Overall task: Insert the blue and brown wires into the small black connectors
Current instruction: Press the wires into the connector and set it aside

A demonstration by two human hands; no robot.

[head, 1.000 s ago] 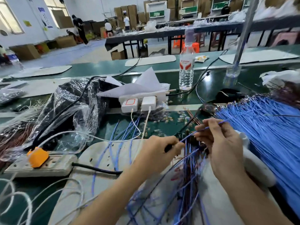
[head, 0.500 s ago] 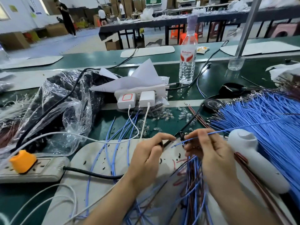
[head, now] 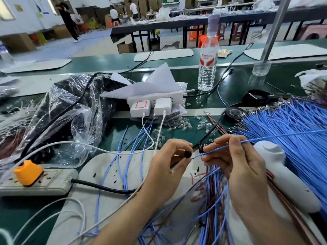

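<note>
Connector (head: 188, 154) and blue wire (head: 215, 151), held over desk (head: 238, 82).
Connector is pinched by left hand (head: 168, 167) fingers; blue wire is pinched by right hand (head: 237, 165) fingers, tip just beside connector. Blue bundle (head: 292, 121) is laid at right.

Bright, even overhead light is filling the hall. Window (head: 6, 12) is blowing out white. Plastic bag (head: 77, 114) is throwing glare. Left hand (head: 166, 167) is casting a soft shadow. Table (head: 106, 62) edges are bowing and the background is softening.

One head-worn camera looks forward and down, close over the workbench (head: 177, 62).
</note>
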